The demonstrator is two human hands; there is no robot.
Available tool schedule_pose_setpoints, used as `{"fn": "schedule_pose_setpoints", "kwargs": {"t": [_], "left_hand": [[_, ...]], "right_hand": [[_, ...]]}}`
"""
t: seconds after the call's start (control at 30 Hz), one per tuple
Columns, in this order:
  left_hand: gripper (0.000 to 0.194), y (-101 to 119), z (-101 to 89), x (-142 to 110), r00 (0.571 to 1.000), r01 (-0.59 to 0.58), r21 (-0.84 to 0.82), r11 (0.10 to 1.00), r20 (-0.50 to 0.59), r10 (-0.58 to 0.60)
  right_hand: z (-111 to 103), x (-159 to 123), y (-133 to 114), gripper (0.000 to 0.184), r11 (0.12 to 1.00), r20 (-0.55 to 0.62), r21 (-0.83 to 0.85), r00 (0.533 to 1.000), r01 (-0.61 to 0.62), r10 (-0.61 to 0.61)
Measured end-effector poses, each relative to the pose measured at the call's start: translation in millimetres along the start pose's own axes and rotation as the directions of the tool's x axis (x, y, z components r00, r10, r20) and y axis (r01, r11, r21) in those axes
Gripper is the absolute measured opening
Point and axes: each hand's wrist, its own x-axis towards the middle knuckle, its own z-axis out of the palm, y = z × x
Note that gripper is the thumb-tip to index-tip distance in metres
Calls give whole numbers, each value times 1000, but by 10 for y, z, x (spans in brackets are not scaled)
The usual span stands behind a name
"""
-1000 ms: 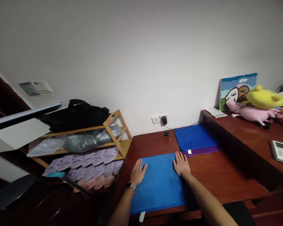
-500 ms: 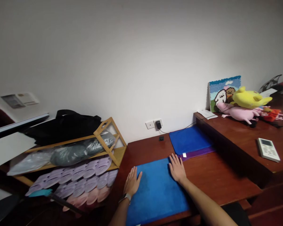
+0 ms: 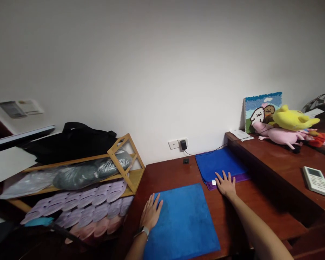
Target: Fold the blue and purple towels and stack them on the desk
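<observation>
A light blue cloth (image 3: 184, 220) lies spread flat on the reddish-brown desk (image 3: 162, 175). My left hand (image 3: 150, 213), with a watch at the wrist, rests flat on its left edge, fingers stretched. Farther back, my right hand (image 3: 226, 185) is open with fingers spread, at the front edge of a dark blue cloth (image 3: 219, 162). A purple cloth (image 3: 242, 177) shows from under the dark blue one, near a small white tag (image 3: 213, 182). Whether the right hand presses on these cloths or only hovers, I cannot tell.
A raised desk section (image 3: 284, 162) at right holds plush toys (image 3: 281, 137), a dog picture (image 3: 259, 112) and a white calculator-like device (image 3: 317, 181). A black plug (image 3: 183, 145) with a cord sits in the wall. At left, a wooden rack (image 3: 137, 177) holds several clogs (image 3: 100, 196).
My right hand has left the right edge of the light blue cloth and moved right to the dark blue and purple cloths. My left hand stays at the left edge.
</observation>
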Motion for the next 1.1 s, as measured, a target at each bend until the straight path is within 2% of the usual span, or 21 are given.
{"fn": "schedule_pose_setpoints", "kwargs": {"t": [0.17,0.4,0.5,0.73,0.87,1.0,1.1], "left_hand": [[68,14,-121,-38,997,5,50,999,78,-8],[68,-366,-257,-98,994,34,104,994,100,-45],[67,-437,-282,-84,993,42,104,994,105,-52],[66,-394,-243,-59,995,50,69,996,80,-56],[67,-335,-296,-76,997,44,89,995,65,-50],[67,-221,-440,-127,997,-19,120,993,-67,27],[64,-109,-575,-276,983,-123,64,990,-128,131]], "right_hand": [[-36,-227,-75,58,1000,3,-12,1000,-18,18],[18,-833,-77,58,995,-57,-95,998,-11,5],[43,-1108,-19,58,992,-45,-123,999,-9,4],[54,-1799,206,60,975,-22,-210,997,68,-74],[2,-2150,262,60,973,10,-212,996,88,-88],[-16,-2405,316,61,968,10,-217,992,126,-127],[-31,-2510,380,61,971,3,-188,988,150,-152]]}}
